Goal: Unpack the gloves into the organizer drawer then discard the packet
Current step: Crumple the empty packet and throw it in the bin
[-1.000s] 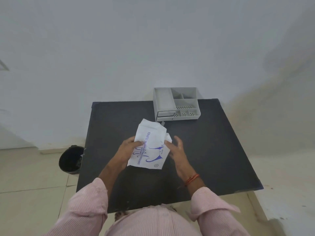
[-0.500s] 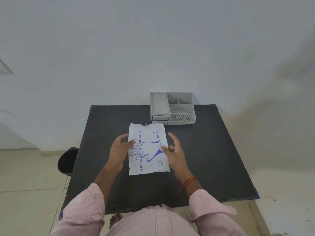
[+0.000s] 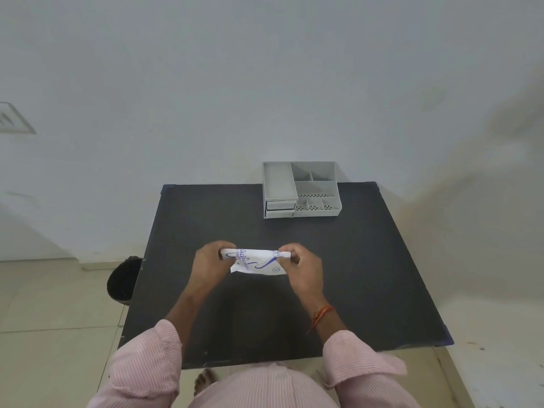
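A white glove packet (image 3: 256, 261) with blue print is held up above the middle of the black table (image 3: 368, 275). My left hand (image 3: 210, 262) pinches its left top edge and my right hand (image 3: 300, 265) pinches its right top edge, so the packet is folded or bunched along the top. The grey organizer (image 3: 301, 188) stands at the table's far edge, right of centre. Its two small drawers (image 3: 279, 209) at the lower left front look closed. No gloves are visible outside the packet.
A black bin (image 3: 125, 279) stands on the tiled floor just left of the table. A white wall rises behind the table. My bare foot (image 3: 204, 381) shows below the table's near edge.
The packet lay flat under both hands half a second ago; now both hands have gripped its top edge and lifted it, crumpling it into a narrow band.
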